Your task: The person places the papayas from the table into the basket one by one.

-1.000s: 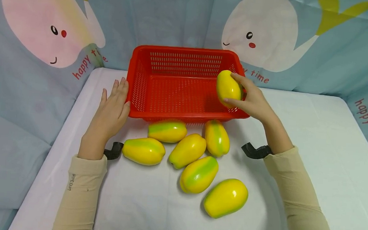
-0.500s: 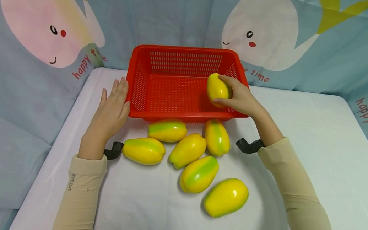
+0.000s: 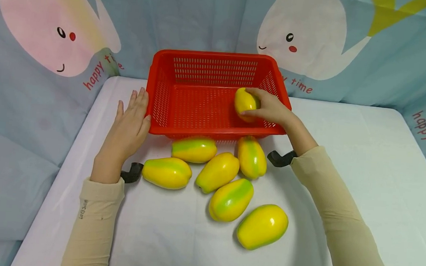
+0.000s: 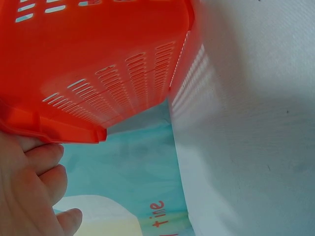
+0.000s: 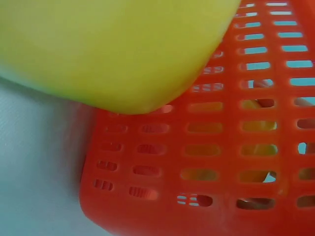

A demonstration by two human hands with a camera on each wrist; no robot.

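Observation:
A red plastic basket (image 3: pixel 198 129) with slotted walls stands at the back of the white table. My left hand (image 3: pixel 125 133) rests against its left rim, fingers extended; the left wrist view has the fingers (image 4: pixel 51 179) at the rim's edge. Inside the basket's right side, my right hand (image 3: pixel 268 108) grips a yellow papaya (image 3: pixel 244 102) between thumb and fingers, partly hiding it. Through the slots in the right wrist view, only bits of that fruit and hand show. In front of the basket lie several more yellow papayas (image 3: pixel 217 172) with green streaks.
One papaya (image 3: pixel 262 227) lies apart, nearest the front. Another papaya (image 3: pixel 252 157) sits close under the basket's front wall and looms large in the right wrist view. A blue cloth (image 3: pixel 206 17) printed with whales hangs behind the table (image 3: pixel 359 159).
My right hand has moved left and lower into the basket with the papaya in its grip. The left hand stays at the left rim, and the other papayas have not moved.

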